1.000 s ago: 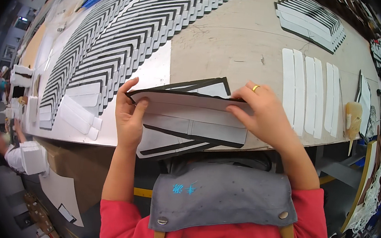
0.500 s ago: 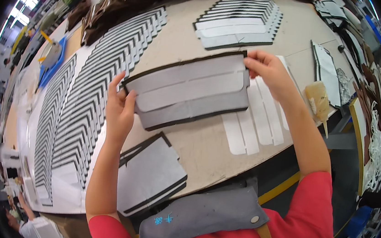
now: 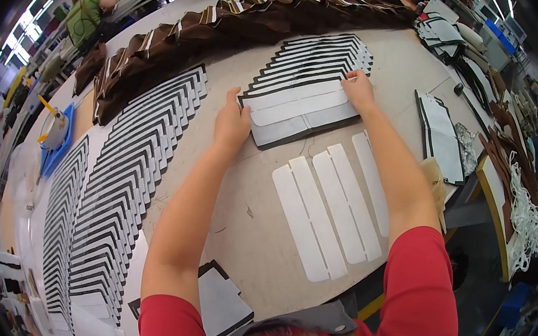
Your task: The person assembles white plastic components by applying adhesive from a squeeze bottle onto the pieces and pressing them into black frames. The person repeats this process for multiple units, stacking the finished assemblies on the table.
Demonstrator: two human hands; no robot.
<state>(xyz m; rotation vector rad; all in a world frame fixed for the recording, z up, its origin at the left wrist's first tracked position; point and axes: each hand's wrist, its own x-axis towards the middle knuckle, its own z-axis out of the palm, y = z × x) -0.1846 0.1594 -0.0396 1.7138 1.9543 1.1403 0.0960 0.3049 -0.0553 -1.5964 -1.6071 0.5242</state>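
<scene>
A grey fabric panel with dark edging and a white strip stuck along it (image 3: 300,114) lies over the near end of an overlapping row of similar panels (image 3: 315,57). My left hand (image 3: 232,120) grips its left edge between thumb and fingers. At the upper right corner, my right hand (image 3: 359,94) pinches the panel. Just in front of it, several white slotted strips (image 3: 336,210) lie side by side on the tabletop (image 3: 246,205). A small pile of grey panels (image 3: 222,303) sits at the near edge, partly hidden by my left arm.
Two long rows of overlapped dark-edged panels (image 3: 120,199) run along the left. Brown gathered material (image 3: 231,25) stretches across the far side. A blue tray (image 3: 57,147) with a pot stands far left. More panels (image 3: 442,136) and white cord (image 3: 526,219) are on the right.
Both hands have carried the panel away from me, from above the table's middle onto the far row. My view has shifted, showing more of the white strips.
</scene>
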